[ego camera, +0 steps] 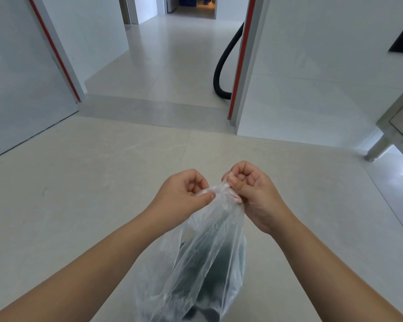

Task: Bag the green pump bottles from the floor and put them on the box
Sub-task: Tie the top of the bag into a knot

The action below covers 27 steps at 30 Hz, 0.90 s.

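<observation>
A clear plastic bag point(203, 259) hangs in front of me over the tiled floor, its top gathered into a twisted neck. Dark green pump bottles point(219, 263) show dimly through the plastic, blurred by its folds. My left hand point(184, 194) pinches the bunched top of the bag from the left. My right hand point(249, 189) grips the same twisted top from the right, fingers curled round it. The two hands are close together at the bag's neck. No box is in view.
Pale floor tiles point(91, 182) stretch ahead to a doorway with red-edged frames point(240, 66). A black hose point(223, 66) curves down beside the right frame. A metal table leg point(379, 147) stands at the right. A hallway continues beyond.
</observation>
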Tool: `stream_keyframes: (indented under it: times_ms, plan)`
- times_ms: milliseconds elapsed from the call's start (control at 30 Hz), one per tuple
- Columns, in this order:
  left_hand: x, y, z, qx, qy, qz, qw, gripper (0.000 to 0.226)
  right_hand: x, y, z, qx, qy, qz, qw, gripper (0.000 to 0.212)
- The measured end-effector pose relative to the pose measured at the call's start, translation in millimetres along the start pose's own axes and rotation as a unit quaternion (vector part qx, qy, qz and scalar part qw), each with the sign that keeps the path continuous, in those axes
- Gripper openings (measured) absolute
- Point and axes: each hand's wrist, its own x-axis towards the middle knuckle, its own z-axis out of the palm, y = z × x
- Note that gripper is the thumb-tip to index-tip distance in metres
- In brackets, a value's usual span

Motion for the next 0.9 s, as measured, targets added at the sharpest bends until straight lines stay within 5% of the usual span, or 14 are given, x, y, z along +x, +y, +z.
stream_keyframes:
  times_ms: [333,567,900]
  plan:
    - [-2.1,0.4,7.0,0.056,0.003,-0.016,0.998,0.024,1.8,0.6,-8.3,0.0,-0.069,0.003,0.998,0.032]
    - [-3.2,2.8,10.8,-0.101,-0.047,-0.059,0.992,0.021,0.8,-1.2,-9.6,0.0,-0.061,-0.003,0.998,0.017]
    - [-4.8,5.7,4.1,-0.218,-0.108,-0.051,0.969,0.007,1.1,-1.5,-14.7,-0.017,-0.038,-0.015,0.999,0.028]
